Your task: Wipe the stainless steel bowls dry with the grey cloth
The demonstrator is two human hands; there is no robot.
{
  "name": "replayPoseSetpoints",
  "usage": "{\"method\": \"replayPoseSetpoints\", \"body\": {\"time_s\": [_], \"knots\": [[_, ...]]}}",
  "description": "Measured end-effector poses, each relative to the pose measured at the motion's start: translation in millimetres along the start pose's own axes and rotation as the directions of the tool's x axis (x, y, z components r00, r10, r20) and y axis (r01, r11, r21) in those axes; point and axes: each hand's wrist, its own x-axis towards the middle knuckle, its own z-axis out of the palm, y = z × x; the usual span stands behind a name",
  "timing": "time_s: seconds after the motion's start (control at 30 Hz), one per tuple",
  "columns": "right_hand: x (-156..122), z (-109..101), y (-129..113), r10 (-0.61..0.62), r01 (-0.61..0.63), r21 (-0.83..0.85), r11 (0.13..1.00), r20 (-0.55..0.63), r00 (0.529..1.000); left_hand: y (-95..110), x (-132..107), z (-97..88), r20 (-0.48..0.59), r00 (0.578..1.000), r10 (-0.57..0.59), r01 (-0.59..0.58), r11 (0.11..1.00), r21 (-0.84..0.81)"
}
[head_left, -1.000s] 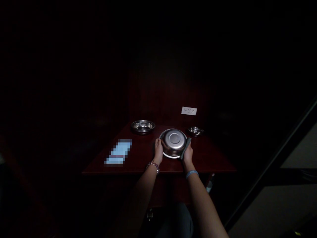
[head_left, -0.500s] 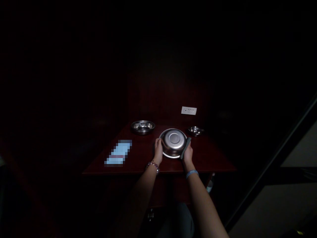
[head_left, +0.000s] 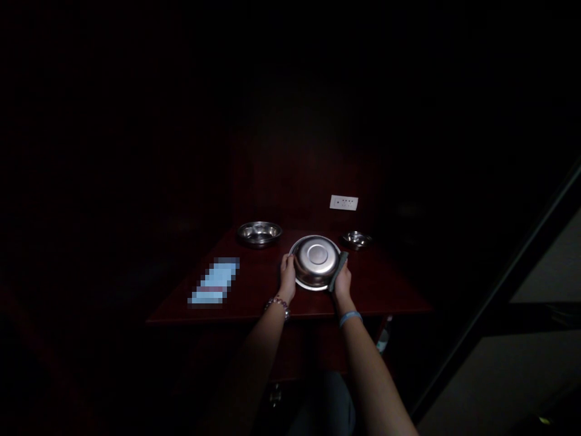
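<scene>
A shiny steel bowl (head_left: 317, 257) is held upside down over the dark red table (head_left: 254, 284), its round base facing up toward me. My left hand (head_left: 287, 275) grips its rim on the left side. On the right side my right hand (head_left: 342, 280) is closed round the rim, with a dark grey-green cloth (head_left: 338, 271) pressed between hand and metal. The fingers under the bowl are mostly hidden, and so is the bowl's inside.
A wide steel bowl (head_left: 259, 233) stands upright at the back left, a smaller one (head_left: 356, 240) at the back right. Near the left edge lies a pixelated light-blue patch (head_left: 215, 281). A white socket panel (head_left: 344, 203) is on the back wall; a bottle (head_left: 384, 338) shows below the table.
Almost everything sits slightly further left in the picture, as from a small turn of my head. Both hands keep the same hold on the upturned bowl.
</scene>
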Motion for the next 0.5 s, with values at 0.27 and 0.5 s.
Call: {"method": "replayPoseSetpoints", "body": {"time_s": [0.27, 0.5], "knots": [[-2.3, 0.5, -4.6, 0.050, -0.050, -0.031, 0.998, -0.014, 0.999, -1.2, -1.3, 0.0, 0.004, 1.000, -0.009, 0.009, 1.000, -0.018], [0.2, -0.1, -2.2, 0.033, -0.033, -0.042, 0.999, -0.002, 0.999, -1.8, -0.1, 0.3, -0.006, 1.000, -0.005, 0.005, 1.000, -0.007]]}}
